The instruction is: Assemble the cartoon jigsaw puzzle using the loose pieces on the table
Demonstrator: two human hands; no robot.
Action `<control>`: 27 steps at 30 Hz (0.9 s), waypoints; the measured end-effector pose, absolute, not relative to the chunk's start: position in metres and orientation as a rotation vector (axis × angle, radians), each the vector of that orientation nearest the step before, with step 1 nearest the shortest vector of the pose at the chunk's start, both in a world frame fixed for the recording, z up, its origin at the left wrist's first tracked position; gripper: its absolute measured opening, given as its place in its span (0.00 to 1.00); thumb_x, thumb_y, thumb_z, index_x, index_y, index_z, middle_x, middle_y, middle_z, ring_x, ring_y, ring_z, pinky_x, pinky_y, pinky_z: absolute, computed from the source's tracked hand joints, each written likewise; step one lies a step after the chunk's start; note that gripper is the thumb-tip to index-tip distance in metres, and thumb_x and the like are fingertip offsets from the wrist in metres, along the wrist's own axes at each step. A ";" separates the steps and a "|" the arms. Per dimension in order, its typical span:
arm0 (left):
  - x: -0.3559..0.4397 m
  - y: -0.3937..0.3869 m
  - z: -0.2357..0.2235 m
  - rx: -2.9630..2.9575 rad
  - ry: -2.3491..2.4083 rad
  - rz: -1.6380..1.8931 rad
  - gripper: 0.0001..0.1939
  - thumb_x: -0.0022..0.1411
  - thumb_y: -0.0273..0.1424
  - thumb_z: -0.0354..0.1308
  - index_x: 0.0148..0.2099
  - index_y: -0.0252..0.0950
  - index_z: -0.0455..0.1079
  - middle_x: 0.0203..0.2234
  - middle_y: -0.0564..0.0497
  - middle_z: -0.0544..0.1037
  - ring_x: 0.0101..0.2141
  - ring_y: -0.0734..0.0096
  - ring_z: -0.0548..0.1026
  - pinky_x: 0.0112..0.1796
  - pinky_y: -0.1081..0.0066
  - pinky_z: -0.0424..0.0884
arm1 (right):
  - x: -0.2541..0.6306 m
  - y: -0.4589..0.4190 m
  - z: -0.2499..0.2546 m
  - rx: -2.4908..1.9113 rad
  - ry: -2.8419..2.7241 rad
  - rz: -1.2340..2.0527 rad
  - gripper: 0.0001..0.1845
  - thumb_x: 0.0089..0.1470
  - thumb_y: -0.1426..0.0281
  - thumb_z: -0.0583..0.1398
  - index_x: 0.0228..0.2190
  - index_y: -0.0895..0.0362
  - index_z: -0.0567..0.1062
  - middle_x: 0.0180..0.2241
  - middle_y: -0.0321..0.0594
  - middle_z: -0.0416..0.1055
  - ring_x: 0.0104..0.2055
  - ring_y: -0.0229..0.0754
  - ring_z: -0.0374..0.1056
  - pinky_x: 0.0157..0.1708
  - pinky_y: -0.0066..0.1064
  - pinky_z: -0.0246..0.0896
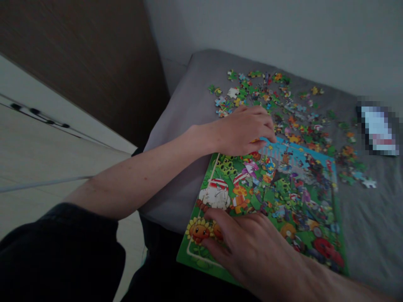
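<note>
A jigsaw puzzle board with a green border and cartoon plants lies tilted across the near edge of a grey cushioned surface. My left hand reaches over its top left corner, fingers bent and thumb close to the forefinger by the light-blue strip. Anything between those fingertips is too small to name. Over the lower left part of the board rests my right hand, its thumb and forefinger spread apart around the printed sunflower. Beyond the board lie many loose puzzle pieces, partly behind my left hand.
A blurred-out phone-like object lies at the right on the grey cloth. A pale wall stands behind. To the left are a dark brown panel, a white cabinet edge and a white cable.
</note>
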State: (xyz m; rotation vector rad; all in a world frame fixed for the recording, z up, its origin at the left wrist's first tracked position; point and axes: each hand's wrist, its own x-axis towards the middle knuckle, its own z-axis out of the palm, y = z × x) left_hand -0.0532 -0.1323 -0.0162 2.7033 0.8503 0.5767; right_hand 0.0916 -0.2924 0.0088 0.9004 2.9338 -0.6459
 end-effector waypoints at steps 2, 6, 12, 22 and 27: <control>-0.053 -0.132 -0.016 2.701 0.853 0.574 0.14 0.70 0.32 0.52 0.52 0.48 0.74 0.53 0.52 0.75 0.59 0.57 0.63 0.56 0.54 0.57 | 0.092 -0.291 0.009 0.908 2.933 -0.642 0.20 0.52 0.72 0.63 0.48 0.62 0.74 0.26 0.38 0.80 0.19 0.41 0.73 0.17 0.31 0.55; -0.054 -0.132 -0.015 2.688 0.849 0.578 0.14 0.70 0.32 0.52 0.53 0.47 0.74 0.53 0.51 0.75 0.59 0.58 0.63 0.56 0.55 0.57 | 0.093 -0.288 0.011 0.888 2.945 -0.661 0.18 0.54 0.71 0.63 0.48 0.60 0.74 0.24 0.36 0.78 0.21 0.42 0.74 0.18 0.32 0.55; -0.054 -0.133 -0.015 2.666 0.828 0.632 0.14 0.69 0.33 0.52 0.53 0.47 0.75 0.52 0.51 0.76 0.58 0.57 0.64 0.56 0.55 0.55 | 0.106 -0.291 0.022 0.683 3.029 -0.654 0.13 0.65 0.72 0.55 0.49 0.60 0.72 0.26 0.33 0.78 0.21 0.38 0.72 0.19 0.35 0.54; -0.052 -0.135 -0.014 2.698 0.867 0.578 0.15 0.69 0.31 0.52 0.53 0.45 0.75 0.52 0.50 0.76 0.58 0.58 0.64 0.55 0.59 0.57 | 0.118 -0.297 0.010 0.497 3.038 -0.410 0.19 0.62 0.71 0.58 0.54 0.61 0.69 0.23 0.30 0.73 0.20 0.40 0.69 0.19 0.38 0.50; -0.054 -0.132 -0.018 2.681 0.846 0.606 0.14 0.69 0.33 0.53 0.52 0.47 0.76 0.51 0.51 0.76 0.57 0.58 0.65 0.56 0.56 0.57 | 0.126 -0.286 0.025 0.404 3.102 -0.445 0.18 0.60 0.76 0.57 0.52 0.62 0.70 0.23 0.32 0.73 0.19 0.38 0.65 0.18 0.37 0.51</control>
